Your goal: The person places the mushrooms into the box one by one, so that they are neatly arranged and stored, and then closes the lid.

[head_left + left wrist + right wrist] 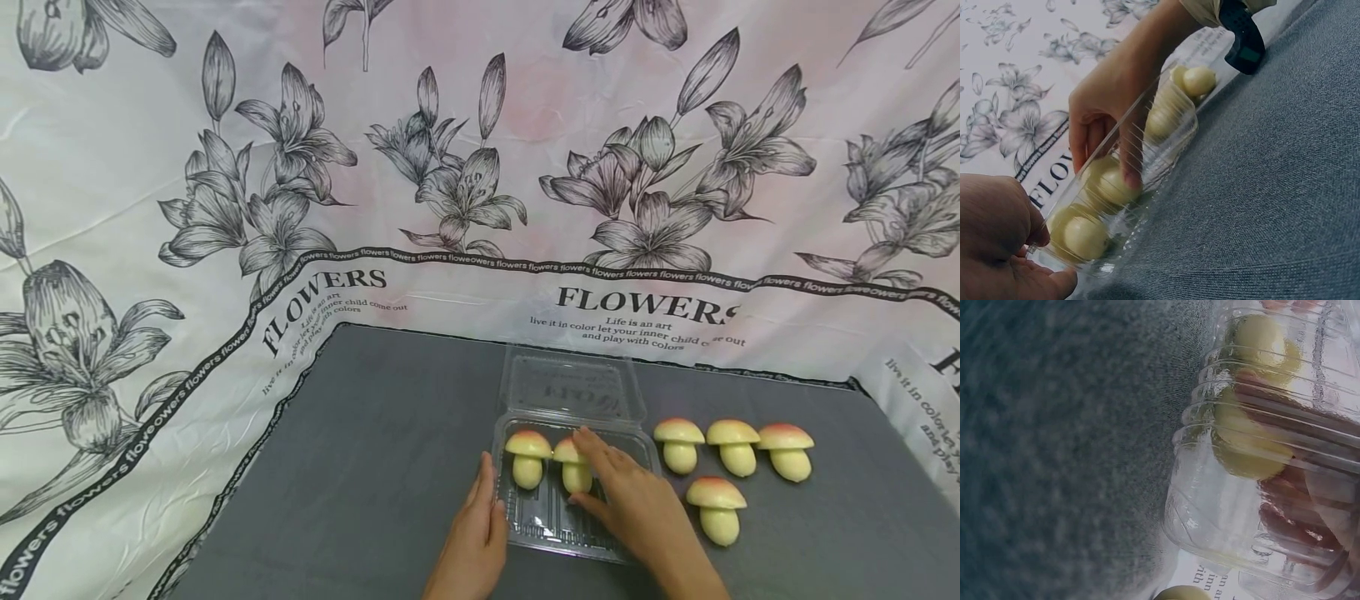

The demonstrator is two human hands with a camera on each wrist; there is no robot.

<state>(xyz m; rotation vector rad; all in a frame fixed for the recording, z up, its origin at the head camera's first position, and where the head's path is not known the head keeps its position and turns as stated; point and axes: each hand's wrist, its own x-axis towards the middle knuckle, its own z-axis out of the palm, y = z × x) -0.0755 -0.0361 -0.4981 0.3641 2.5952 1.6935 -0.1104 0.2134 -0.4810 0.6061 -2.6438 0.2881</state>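
Observation:
A clear plastic clamshell container (551, 543) sits on the grey table with its lid raised at the back. My left hand (474, 533) holds its left edge, the rim between thumb and fingers (1054, 282). Inside, at the left, a toy mushroom (527, 472) with a red-and-yellow cap stands with its stem toward me. Beside it my right hand (637, 500) reaches into the container and grips a second toy mushroom (576, 478) between thumb and fingers. That hand covers part of its cap. Through the clear wall, the right wrist view shows the gripped mushroom (1250, 453).
To the container's right lie several more toy mushrooms: a row of three, with one mushroom (718, 510) in front. The open lid (570, 387) leans toward the back edge. Behind the grey tabletop (360, 467) hangs a flower-printed cloth (465, 300).

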